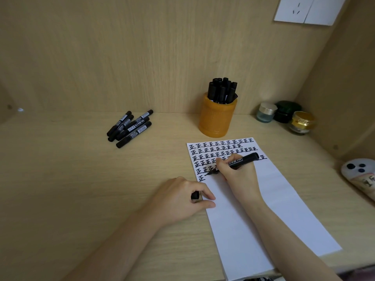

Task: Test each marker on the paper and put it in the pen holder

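Right hand point(237, 175): fingers curled round an uncapped marker point(241, 160), pen grip, tip down on the paper point(284, 209) at the left end of the lowest row of marks; barrel slants up and to the right over the knuckles. Left hand point(180, 197): pinches the cap point(195, 195) between thumb and fingers, resting at the paper's left edge and probably steadying it. Progress, judged: rows of black test marks fill the far part of the sheet and the near part is blank, so plenty of room to write. Holder point(217, 120) stands just beyond the paper's far edge, packed with upright black markers point(222, 90); those count as done. Left to do: finish this mark, recap, drop it in, then the pile point(130, 127) of about five capped markers lying far left on the desk point(81, 179). Room: bare desk between pile and paper, an open reach for the left hand. Holder sits close to the back wall point(142, 57) and looks crowded, so little slack there. Three jars point(284, 112) stand right of it in the corner, and a grey object point(359, 171) lies at the right edge near the side wall point(345, 88); the right side is tight
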The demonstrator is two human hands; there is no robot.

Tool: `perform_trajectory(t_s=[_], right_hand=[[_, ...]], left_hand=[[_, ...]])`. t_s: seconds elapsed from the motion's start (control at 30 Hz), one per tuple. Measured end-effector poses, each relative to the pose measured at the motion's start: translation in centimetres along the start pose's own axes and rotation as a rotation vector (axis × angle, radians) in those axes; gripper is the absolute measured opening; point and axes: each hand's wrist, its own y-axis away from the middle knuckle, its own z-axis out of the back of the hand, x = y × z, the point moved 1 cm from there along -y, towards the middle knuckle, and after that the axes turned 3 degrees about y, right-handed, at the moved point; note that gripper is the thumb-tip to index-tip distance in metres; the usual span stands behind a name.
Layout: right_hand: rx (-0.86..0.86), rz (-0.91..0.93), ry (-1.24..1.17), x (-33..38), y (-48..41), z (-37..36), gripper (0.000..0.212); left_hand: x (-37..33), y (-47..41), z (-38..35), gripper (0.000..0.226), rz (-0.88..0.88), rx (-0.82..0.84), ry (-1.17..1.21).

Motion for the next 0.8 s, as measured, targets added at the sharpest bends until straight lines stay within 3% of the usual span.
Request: perform_trajectory(t_s=[0.8], right_hand=[[0.020, -0.005, 0.006, 0.14, 0.08, 0.13, 0.024]], left_hand=[[0.15, 0.01, -0.02, 0.015, 0.004, -0.008, -0.002]])
